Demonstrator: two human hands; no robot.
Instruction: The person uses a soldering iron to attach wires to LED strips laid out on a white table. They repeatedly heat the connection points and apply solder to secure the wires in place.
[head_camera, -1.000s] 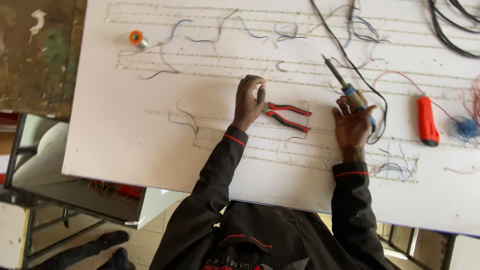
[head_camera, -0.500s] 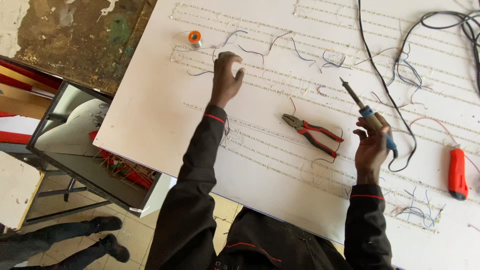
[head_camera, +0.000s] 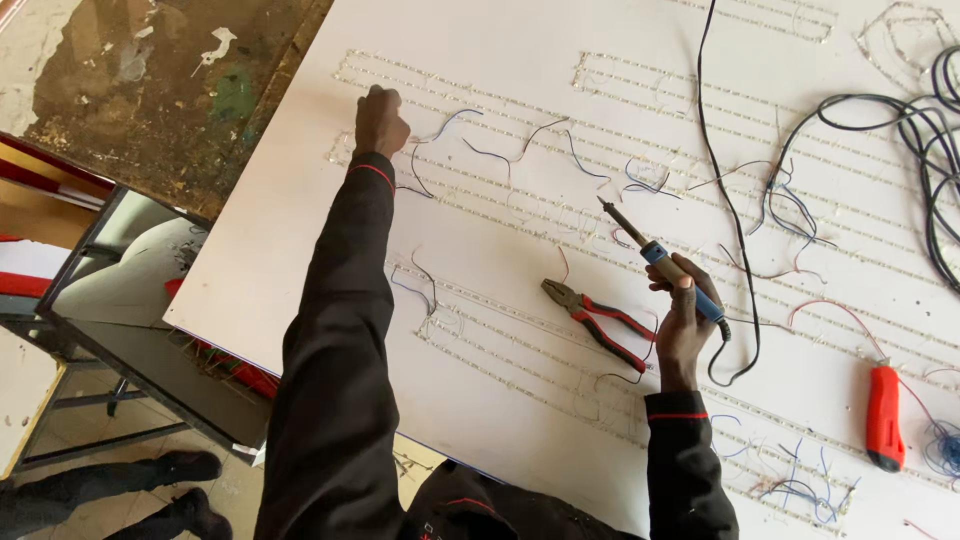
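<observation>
- On the counter lies a wide white board (head_camera: 520, 400) studded with thin wires;
- left hand (head_camera: 380, 122), fingers curled shut, presses its far edge;
- right hand (head_camera: 684, 322) grips a blue-handled soldering iron (head_camera: 662, 262);
- red-handled pliers (head_camera: 595, 318) lie just beside it.

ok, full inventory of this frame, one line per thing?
white board: one, white, fills most of the view
soldering iron: one, blue grip, in the right hand
pliers: one, red handles, lying left of the right hand
red tool: one, red, right edge of the board
black cables: a bundle, black, upper right
wire offcuts: many, blue and dark, scattered on the board
left hand: closed, reaching to the board's upper left
right hand: gripping the iron
</observation>
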